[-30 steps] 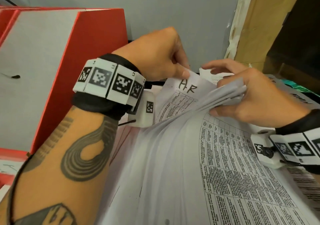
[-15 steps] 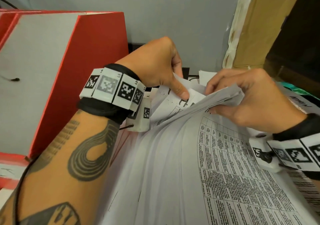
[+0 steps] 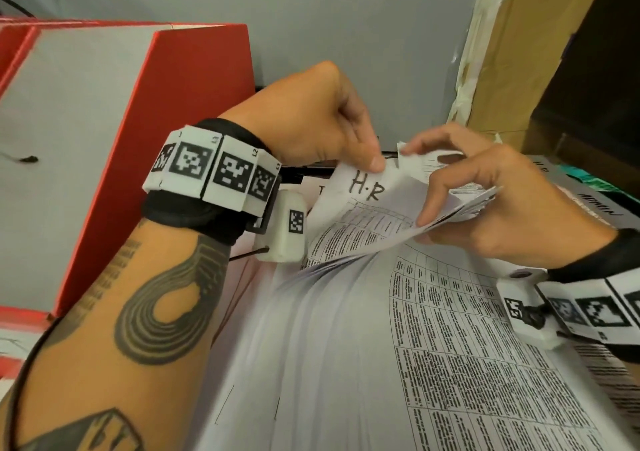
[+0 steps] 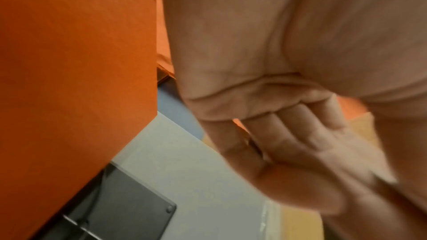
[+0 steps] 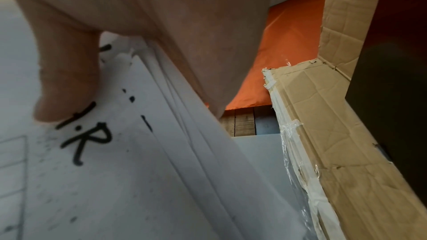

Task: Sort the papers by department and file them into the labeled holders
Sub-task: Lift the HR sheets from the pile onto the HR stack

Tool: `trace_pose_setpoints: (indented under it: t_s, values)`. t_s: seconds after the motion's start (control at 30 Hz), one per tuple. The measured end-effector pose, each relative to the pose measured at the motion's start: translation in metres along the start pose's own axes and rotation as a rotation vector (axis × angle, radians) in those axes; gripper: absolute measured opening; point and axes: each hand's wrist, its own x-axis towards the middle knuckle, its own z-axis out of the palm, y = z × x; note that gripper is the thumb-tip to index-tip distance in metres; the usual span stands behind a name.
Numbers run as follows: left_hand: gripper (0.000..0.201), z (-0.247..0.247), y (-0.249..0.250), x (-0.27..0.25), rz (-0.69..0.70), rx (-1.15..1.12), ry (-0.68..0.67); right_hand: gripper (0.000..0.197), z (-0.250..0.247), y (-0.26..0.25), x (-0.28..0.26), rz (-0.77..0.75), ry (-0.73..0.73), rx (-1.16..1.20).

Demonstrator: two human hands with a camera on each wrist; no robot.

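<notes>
Compared with half a second ago, the left hand (image 3: 322, 121) now pinches the "H.R" sheet (image 3: 367, 204) by its top corner, lifted clear of the stack (image 3: 346, 329) whose upper sheets the right hand (image 3: 512, 201) grips, so its department label is readable for filing.

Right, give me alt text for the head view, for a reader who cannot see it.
Two hands leaf through a stack of printed papers: the left hand pinches the top corner of a sheet marked "H.R", while the right hand holds the upper sheets bent back. A red file holder stands to the left.
</notes>
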Motion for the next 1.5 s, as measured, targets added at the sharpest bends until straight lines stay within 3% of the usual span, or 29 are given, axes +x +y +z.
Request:
trace_pose_setpoints:
  t_s: [0.1,0.2,0.23,0.3,0.37,0.47,0.6,0.83,0.93,1.0,1.03,1.1,1.17,1.23,1.3,1.4,1.5]
  values:
    - [0.018,0.003,0.017,-0.007,0.138,-0.186,-0.025,0.026,0.001,0.001,0.001,-0.002,0.016,0.013]
    - [0.033,0.004,0.013,0.000,0.120,-0.322,0.078,0.057,-0.005,0.008,0.000,0.040,0.085,0.112]
    - [0.038,0.004,0.008,0.004,0.073,-0.236,0.095,0.067,-0.007,0.010,-0.001,0.056,0.091,0.156]
    - [0.031,0.004,-0.007,0.013,-0.035,0.148,0.054,0.071,-0.009,0.009,-0.003,0.065,0.062,0.127]
    - [0.026,0.008,-0.023,0.020,-0.205,0.485,-0.123,0.048,-0.010,0.010,-0.002,0.025,0.004,0.057]
    - [0.051,0.020,-0.040,0.029,-0.338,0.608,-0.423,0.032,-0.011,0.013,0.000,-0.015,-0.096,0.115]
    - [0.049,0.037,-0.050,0.029,-0.344,0.707,-0.541,0.031,-0.011,0.015,0.001,-0.018,-0.119,0.163]
    - [0.042,0.032,-0.050,0.030,-0.335,0.560,-0.255,0.049,-0.018,0.014,-0.002,-0.019,-0.184,0.162]
    - [0.028,0.028,-0.044,0.026,-0.243,0.487,-0.163,0.019,-0.025,0.008,-0.008,-0.031,-0.204,0.233]
    - [0.045,0.020,-0.026,0.020,-0.151,0.344,-0.058,0.032,-0.025,0.004,-0.006,0.034,-0.067,0.158]
    - [0.057,0.016,-0.010,0.015,-0.106,0.226,-0.032,0.028,-0.023,0.003,-0.004,0.032,0.044,0.095]
    - [0.074,0.009,0.022,-0.001,-0.033,-0.039,-0.047,0.034,-0.020,0.000,0.000,-0.022,0.204,0.053]
    - [0.083,0.000,0.044,-0.020,0.005,-0.114,-0.082,0.045,-0.020,-0.003,0.008,-0.030,0.315,0.084]
    - [0.074,-0.008,0.050,-0.034,0.049,0.058,-0.071,0.040,-0.028,-0.008,0.017,-0.016,0.344,0.033]
    - [0.066,-0.015,0.049,-0.042,0.002,0.174,-0.011,0.033,-0.043,-0.018,0.027,-0.028,0.388,-0.088]
    - [0.044,-0.020,0.046,-0.043,-0.088,0.128,0.217,0.038,-0.068,-0.044,0.038,-0.070,0.461,-0.238]
    - [0.037,-0.026,0.038,-0.043,-0.083,0.037,0.438,0.053,-0.089,-0.059,0.043,0.042,0.663,-0.297]
